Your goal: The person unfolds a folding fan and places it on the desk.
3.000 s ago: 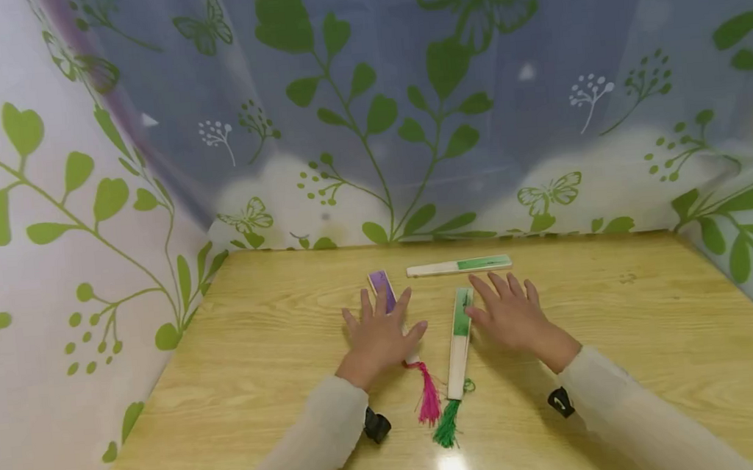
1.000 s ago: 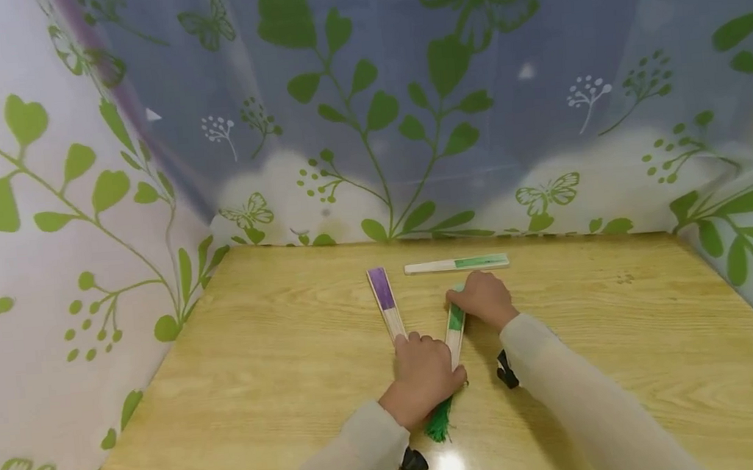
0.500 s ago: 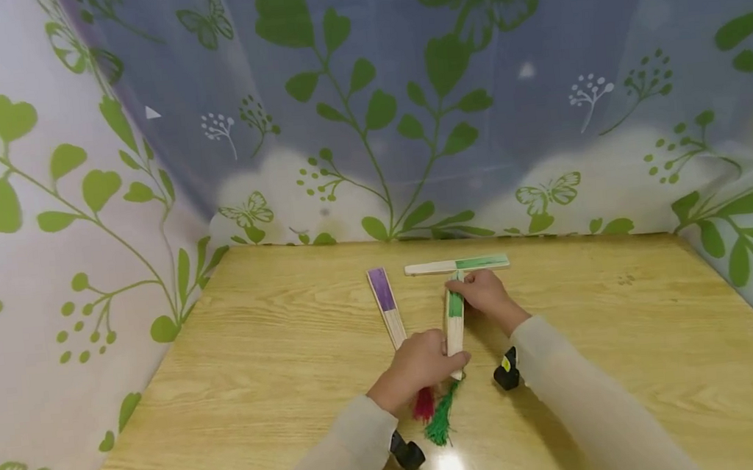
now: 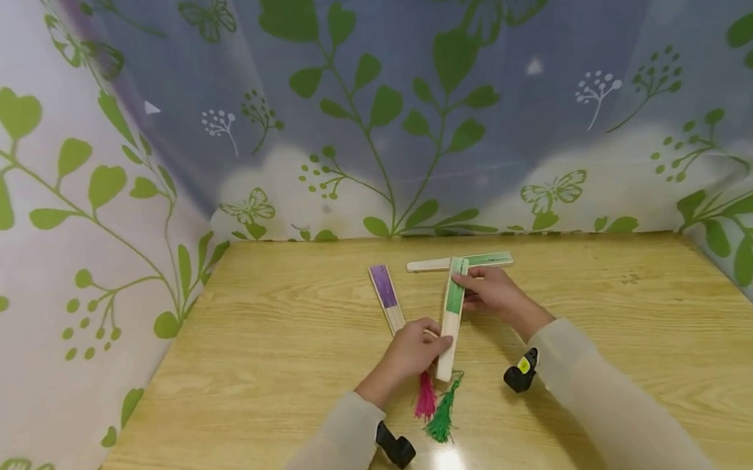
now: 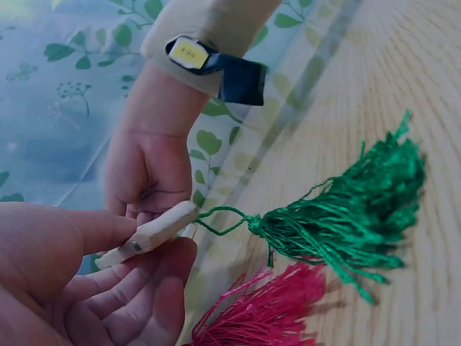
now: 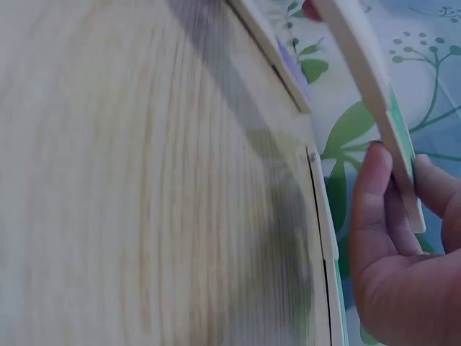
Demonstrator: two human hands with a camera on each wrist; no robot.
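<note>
A folded green fan (image 4: 451, 317), flat on the bench (image 4: 282, 390) seconds earlier, is now held above it, pinched near opposite ends by left hand (image 4: 412, 352) and right hand (image 4: 497, 292) fingers; the pickup appears completed.

The left grip (image 4: 418, 346) pinched a green fan (image 4: 452, 320) low down; the right grip (image 4: 491, 291) held its upper end. A purple fan (image 4: 384, 287) and a second green fan (image 4: 488, 259) lay on the counter (image 4: 274, 368).
</note>
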